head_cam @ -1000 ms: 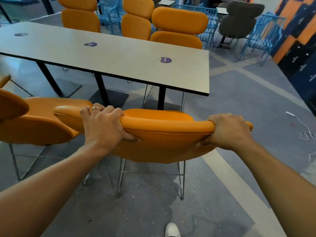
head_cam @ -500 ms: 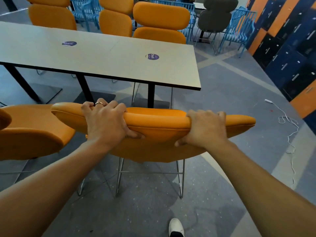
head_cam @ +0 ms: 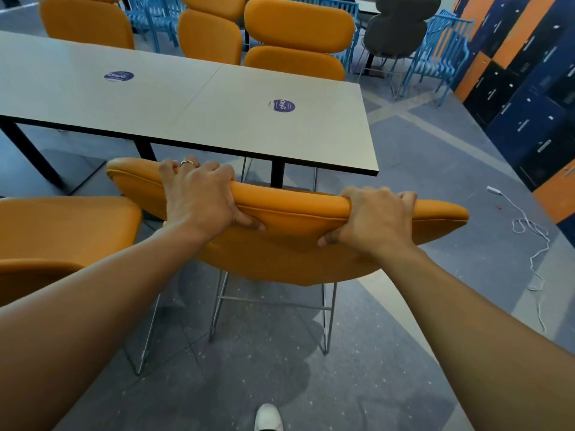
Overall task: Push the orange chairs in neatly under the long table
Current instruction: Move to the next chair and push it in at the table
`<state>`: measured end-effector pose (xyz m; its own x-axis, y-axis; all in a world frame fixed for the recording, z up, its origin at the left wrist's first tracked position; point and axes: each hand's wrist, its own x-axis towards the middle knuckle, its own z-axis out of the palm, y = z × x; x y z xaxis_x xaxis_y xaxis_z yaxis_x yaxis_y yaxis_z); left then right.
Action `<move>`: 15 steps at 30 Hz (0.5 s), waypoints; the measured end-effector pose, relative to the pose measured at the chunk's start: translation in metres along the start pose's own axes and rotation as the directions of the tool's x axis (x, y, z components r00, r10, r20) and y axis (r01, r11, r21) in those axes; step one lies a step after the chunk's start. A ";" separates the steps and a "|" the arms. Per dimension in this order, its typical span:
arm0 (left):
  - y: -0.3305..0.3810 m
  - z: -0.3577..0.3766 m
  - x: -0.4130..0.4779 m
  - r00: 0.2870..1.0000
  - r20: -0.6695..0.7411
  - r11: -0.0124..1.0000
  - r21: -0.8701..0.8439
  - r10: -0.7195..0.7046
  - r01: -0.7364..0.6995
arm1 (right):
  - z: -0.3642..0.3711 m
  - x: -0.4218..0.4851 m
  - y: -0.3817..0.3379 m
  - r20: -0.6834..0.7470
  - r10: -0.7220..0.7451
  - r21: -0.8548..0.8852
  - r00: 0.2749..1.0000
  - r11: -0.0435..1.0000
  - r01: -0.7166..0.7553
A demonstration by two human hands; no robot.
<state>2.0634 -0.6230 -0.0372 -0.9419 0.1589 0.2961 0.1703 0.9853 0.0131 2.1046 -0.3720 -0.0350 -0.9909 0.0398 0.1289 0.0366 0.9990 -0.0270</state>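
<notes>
Orange chair (head_cam: 280,253) is standing just this side of the desk (head_cam: 217,113). The left hand (head_cam: 199,197) and right hand (head_cam: 376,219) are both clenching its backrest top, fingers (head_cam: 214,169) curling over the rim. Ahead of the fingers the desk edge is close, so this push looks nearly finished. Left of the fingers, a second chair (head_cam: 62,225) is sitting out, likely undone. The far chairs (head_cam: 298,29) are looking tucked.

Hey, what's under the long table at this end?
Under the long table show a black leg, a flat black base and thin chair legs. The backrest of the gripped orange chair hides its seat, so how far under it reaches cannot be seen.
</notes>
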 end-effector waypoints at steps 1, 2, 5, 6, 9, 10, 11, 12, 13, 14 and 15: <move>-0.001 0.003 0.010 1.000 0.003 1.000 0.001 -0.004 0.004 | 0.001 0.010 0.000 0.001 0.003 0.002 1.000 1.000 -0.003; 0.000 0.004 0.015 1.000 -0.001 1.000 0.006 -0.006 0.006 | 0.000 0.016 0.002 0.007 0.009 0.004 1.000 1.000 -0.009; 0.012 0.012 0.031 1.000 -0.030 1.000 0.014 0.002 -0.002 | -0.002 0.039 0.020 0.030 0.030 -0.004 0.999 1.000 -0.030; 0.020 0.013 0.032 0.999 -0.034 1.000 0.013 0.002 -0.002 | -0.002 0.044 0.026 0.039 0.039 -0.007 0.999 0.999 -0.039; 0.042 0.015 0.038 0.998 -0.056 1.000 0.005 0.012 -0.011 | -0.001 0.053 0.044 0.028 0.064 -0.007 0.998 0.998 -0.064; 0.048 0.015 0.039 0.998 -0.054 1.000 0.003 0.011 -0.011 | 0.000 0.054 0.049 0.028 0.065 0.004 0.997 0.998 -0.065; 0.052 0.016 0.040 0.999 -0.052 1.000 0.001 0.011 -0.011 | 0.001 0.056 0.054 0.023 0.060 0.015 0.998 0.998 -0.061; 0.054 0.017 0.040 0.999 -0.050 1.000 0.002 0.010 -0.010 | 0.003 0.057 0.057 0.010 0.054 0.019 0.999 0.998 -0.054; 0.055 0.017 0.040 0.999 -0.043 1.000 0.003 0.008 -0.008 | 0.005 0.057 0.059 -0.001 0.049 0.018 0.999 0.999 -0.049; 0.054 0.017 0.038 0.999 -0.031 1.000 0.008 0.007 -0.007 | 0.006 0.056 0.060 -0.008 0.045 0.011 0.999 0.999 -0.044; 0.053 0.016 0.035 1.000 -0.014 1.000 0.016 0.015 -0.015 | 0.007 0.054 0.060 -0.014 0.041 0.003 0.999 0.999 -0.041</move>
<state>2.0345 -0.5639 -0.0413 -0.9349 0.1728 0.3099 0.1795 0.9837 -0.0069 2.0522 -0.3105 -0.0370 -0.9866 0.0806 0.1416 0.0763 0.9965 -0.0353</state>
